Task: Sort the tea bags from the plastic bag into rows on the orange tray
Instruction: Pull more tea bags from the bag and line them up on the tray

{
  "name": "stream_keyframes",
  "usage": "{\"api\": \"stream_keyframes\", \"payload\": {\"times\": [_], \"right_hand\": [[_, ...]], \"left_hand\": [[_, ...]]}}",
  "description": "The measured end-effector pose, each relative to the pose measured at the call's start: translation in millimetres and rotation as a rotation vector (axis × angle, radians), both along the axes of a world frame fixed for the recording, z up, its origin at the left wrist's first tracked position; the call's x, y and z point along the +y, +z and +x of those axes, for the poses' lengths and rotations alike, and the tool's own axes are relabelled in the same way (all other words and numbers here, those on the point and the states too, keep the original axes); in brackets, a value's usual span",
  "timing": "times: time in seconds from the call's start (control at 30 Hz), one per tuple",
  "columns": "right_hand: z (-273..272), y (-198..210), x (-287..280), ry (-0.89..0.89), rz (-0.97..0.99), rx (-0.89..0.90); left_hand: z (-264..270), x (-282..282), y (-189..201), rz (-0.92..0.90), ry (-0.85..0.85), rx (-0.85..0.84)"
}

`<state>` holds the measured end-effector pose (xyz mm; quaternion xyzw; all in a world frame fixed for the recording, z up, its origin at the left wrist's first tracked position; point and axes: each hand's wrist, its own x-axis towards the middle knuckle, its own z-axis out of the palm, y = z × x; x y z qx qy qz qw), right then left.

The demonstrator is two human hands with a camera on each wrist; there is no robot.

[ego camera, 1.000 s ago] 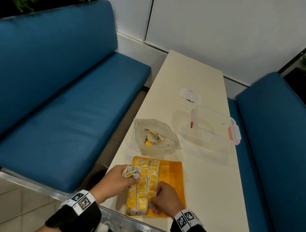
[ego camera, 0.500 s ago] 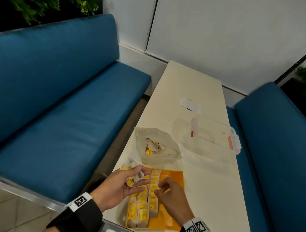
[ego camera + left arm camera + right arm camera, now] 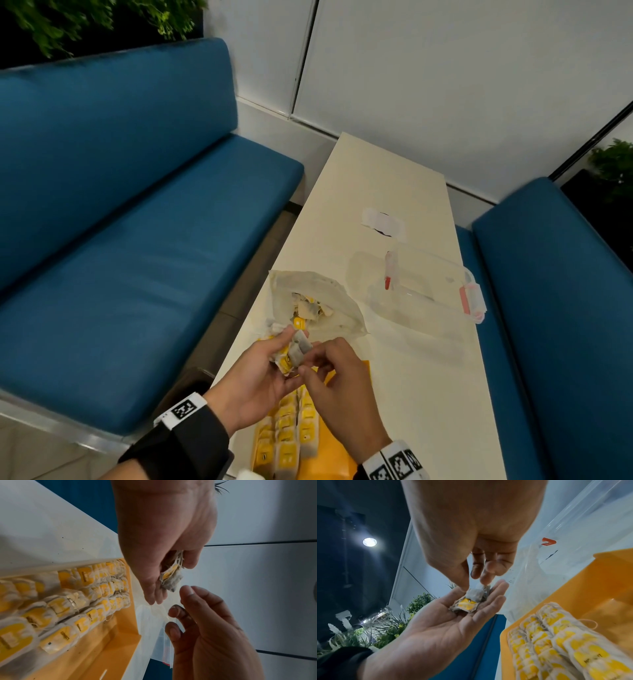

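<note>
My left hand (image 3: 270, 363) is palm up above the near left of the orange tray (image 3: 332, 459) and cups a small bunch of tea bags (image 3: 471, 600), thumb folded over them. My right hand (image 3: 310, 359) meets it from the right; thumb and forefinger pinch the top grey tea bag (image 3: 476, 593). Rows of yellow-tagged tea bags (image 3: 291, 431) fill the tray's left side, also seen in the left wrist view (image 3: 60, 608). The plastic bag (image 3: 318, 305) lies open just beyond the hands with several tea bags inside.
A clear lidded container (image 3: 421, 287) with pink clasps sits right of the plastic bag on the cream table (image 3: 394, 192). A white sticker (image 3: 383, 222) lies farther back. Blue benches (image 3: 137, 274) flank the table on both sides.
Both hands lifted off the tray. The left hand turned palm up with its tea bags and moved forward, and the right hand came up to pinch the top one.
</note>
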<state>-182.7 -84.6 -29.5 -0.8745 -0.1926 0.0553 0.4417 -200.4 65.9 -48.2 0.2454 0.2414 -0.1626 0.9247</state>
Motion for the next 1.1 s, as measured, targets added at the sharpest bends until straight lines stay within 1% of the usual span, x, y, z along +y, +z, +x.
{"api": "stream_keyframes", "payload": {"times": [0.2,0.3,0.37,0.47,0.57,0.67,0.77,0.83,1.0,1.1], "right_hand": [[1.8,-2.4,4.1,-0.029,-0.02,0.05],[2.8,-6.6,4.0,-0.023,-0.058,0.055],[3.5,-9.6,2.4,-0.045,-0.046,0.065],[6.1,-11.1,-1.6,-0.09,0.029,0.184],[9.0,-8.7,-5.9,-0.14,0.126,0.322],[13.3,-7.8,-11.6,-0.191,0.268,0.462],[17.5,-6.0,-17.3,-0.205,0.394,0.571],[19.0,-4.3,-19.3,-0.196,0.444,0.606],[18.3,-2.8,-19.2,-0.176,0.501,0.631],[15.7,-3.4,-17.9,-0.186,0.498,0.644]], "left_hand": [[-3.6,-4.6,-1.0,0.003,-0.058,-0.02],[-2.4,-4.6,-3.6,0.02,-0.06,-0.042],[-1.3,-3.6,-4.1,0.039,-0.049,-0.036],[0.7,-0.6,-7.7,0.083,-0.021,-0.015],[2.7,3.3,-15.3,0.157,-0.007,0.0],[1.8,5.0,-19.6,0.231,-0.003,0.011],[0.7,6.2,-21.6,0.286,-0.003,0.007],[-1.2,5.0,-23.3,0.346,-0.032,-0.033],[-4.8,0.4,-22.2,0.521,-0.125,-0.16],[-4.8,-1.4,-21.4,0.679,-0.162,-0.193]]}}
